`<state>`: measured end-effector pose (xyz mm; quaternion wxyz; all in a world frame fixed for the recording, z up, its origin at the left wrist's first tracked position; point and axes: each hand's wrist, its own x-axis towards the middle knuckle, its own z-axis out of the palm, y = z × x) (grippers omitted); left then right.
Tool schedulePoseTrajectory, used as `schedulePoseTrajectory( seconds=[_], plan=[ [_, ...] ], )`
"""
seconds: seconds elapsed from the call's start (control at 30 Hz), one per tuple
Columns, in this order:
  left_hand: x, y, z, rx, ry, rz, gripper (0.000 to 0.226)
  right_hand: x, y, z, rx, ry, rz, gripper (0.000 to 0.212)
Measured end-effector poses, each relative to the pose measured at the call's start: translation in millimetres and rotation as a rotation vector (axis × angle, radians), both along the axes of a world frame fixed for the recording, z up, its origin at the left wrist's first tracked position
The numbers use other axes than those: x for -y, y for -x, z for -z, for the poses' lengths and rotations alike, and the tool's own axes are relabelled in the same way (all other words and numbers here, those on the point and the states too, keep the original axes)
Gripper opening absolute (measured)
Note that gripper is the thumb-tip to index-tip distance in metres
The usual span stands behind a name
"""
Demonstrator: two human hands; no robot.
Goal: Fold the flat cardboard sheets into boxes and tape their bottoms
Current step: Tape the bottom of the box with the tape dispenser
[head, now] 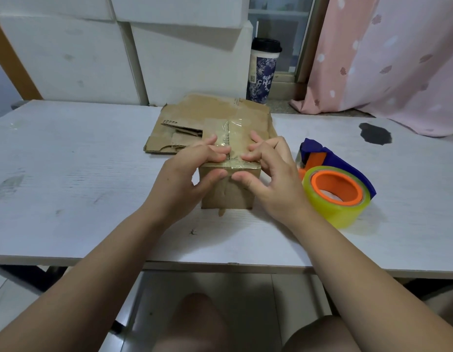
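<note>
A small brown cardboard box (228,194) stands on the white table (68,174) with its taped flaps facing up. Clear tape runs along the centre seam and down the near side. My left hand (189,171) holds the box's left top edge, fingers on the top, thumb on the near face. My right hand (268,171) holds the right top edge the same way, thumb pressing the tape on the near face. Flat cardboard sheets (184,123) lie behind the box. A blue and orange tape dispenser (337,184) with a yellowish roll sits right of the box.
A lidded drink cup (263,72) with a straw stands past the table's far edge. White foam blocks (93,59) stack behind the table. A pink curtain (388,59) hangs at the right. A dark stain (375,133) marks the table's right side. My knees show below the near edge.
</note>
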<state>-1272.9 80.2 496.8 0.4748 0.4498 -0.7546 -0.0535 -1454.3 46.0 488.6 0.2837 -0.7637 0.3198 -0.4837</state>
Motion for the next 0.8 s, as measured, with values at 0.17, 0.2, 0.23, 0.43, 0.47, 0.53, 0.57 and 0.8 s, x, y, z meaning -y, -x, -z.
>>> schedulePoseTrajectory(
  seconds=[0.17,0.2,0.23,0.43,0.47,0.53,0.57,0.8],
  plan=[
    [-2.9,0.0,-1.0,0.069,0.027,-0.008,0.028,-1.6,2.6,3.6,-0.046,0.071,0.009,0.026],
    [-3.4,2.3,-0.5,0.073,0.046,-0.03,0.026,-2.0,1.8,3.5,-0.047,0.076,0.015,0.026],
    [-3.5,4.1,-0.4,0.078,0.06,-0.052,0.024,-2.2,0.9,3.4,-0.046,0.079,0.022,0.026],
    [-8.4,3.7,-4.5,0.035,-0.058,-0.042,0.02,-10.0,-0.1,1.6,-0.059,-0.01,0.025,0.016],
    [-9.6,4.7,-5.1,-0.003,-0.075,-0.044,0.019,-11.4,0.1,1.2,-0.055,-0.047,0.017,0.015],
    [-11.6,7.6,-5.0,-0.057,-0.075,-0.063,0.026,-13.1,2.1,-0.2,-0.049,-0.08,0.017,0.015],
    [-13.0,9.7,-4.5,-0.059,-0.066,-0.08,0.028,-14.4,3.7,-1.5,-0.056,-0.073,0.028,0.017],
    [-32.2,30.8,-2.6,0.034,0.101,-0.22,0.028,-31.3,2.5,-12.5,0.062,-0.195,0.094,0.047]
  ],
)
